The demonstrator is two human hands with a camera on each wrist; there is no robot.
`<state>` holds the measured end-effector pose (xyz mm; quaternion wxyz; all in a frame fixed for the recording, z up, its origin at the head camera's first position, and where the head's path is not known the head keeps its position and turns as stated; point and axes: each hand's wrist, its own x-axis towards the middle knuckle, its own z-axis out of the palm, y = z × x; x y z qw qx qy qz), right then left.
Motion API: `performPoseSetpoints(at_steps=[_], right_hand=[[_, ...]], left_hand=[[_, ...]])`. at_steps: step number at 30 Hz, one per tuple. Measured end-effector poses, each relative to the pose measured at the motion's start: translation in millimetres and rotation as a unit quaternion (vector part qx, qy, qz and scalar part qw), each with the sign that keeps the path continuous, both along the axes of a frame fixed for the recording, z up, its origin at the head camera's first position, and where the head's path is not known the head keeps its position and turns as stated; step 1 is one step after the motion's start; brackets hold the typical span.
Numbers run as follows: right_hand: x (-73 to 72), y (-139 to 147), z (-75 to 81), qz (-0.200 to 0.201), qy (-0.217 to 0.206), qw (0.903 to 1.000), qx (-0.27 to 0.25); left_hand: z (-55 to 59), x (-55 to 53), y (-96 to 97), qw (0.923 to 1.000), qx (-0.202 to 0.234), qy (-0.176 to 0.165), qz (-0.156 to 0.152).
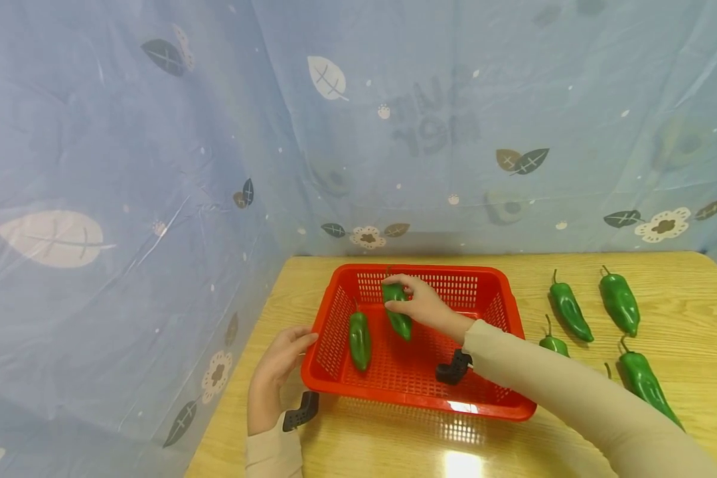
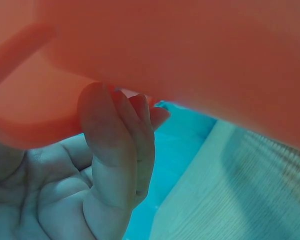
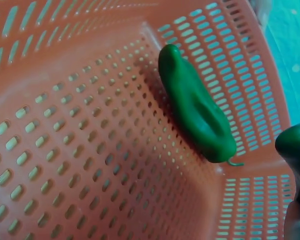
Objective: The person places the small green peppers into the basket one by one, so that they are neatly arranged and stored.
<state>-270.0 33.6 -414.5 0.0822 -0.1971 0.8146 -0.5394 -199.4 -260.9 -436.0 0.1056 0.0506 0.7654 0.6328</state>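
My right hand (image 1: 421,304) grips a green pepper (image 1: 401,326) over the inside of a red plastic basket (image 1: 415,398). Its tip points down and toward me. In the right wrist view, part of that held pepper (image 3: 296,145) shows at the right edge. Another green pepper (image 1: 360,340) lies on the basket floor along the left wall. At the basket's left side, my left hand (image 1: 282,355) holds the rim. From the left wrist, the curled fingers (image 2: 107,135) press against the basket wall under the rim; the thumb is mostly hidden.
Several more green peppers lie on the wooden table (image 1: 687,332) right of the basket, including one pepper (image 1: 567,311) close to its wall. My right sleeve (image 1: 550,378) partly covers some. A blue patterned sheet (image 1: 430,192) hangs behind and to the left.
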Motion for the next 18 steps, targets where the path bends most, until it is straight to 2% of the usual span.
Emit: performPoseSetpoints(at_steps=[9, 18], right_hand=[[0.6, -15.1, -5.6, 0.011, 0.023, 0.9997, 0.001], [7.5, -26.7, -19.4, 0.013, 0.063, 0.9964, 0.055]], left_hand=[[-2.6, -0.6, -0.7, 1.0000, 0.003, -0.004, 0.006], [-1.3, -1.6, -0.8, 1.0000, 0.006, -0.004, 0.004]])
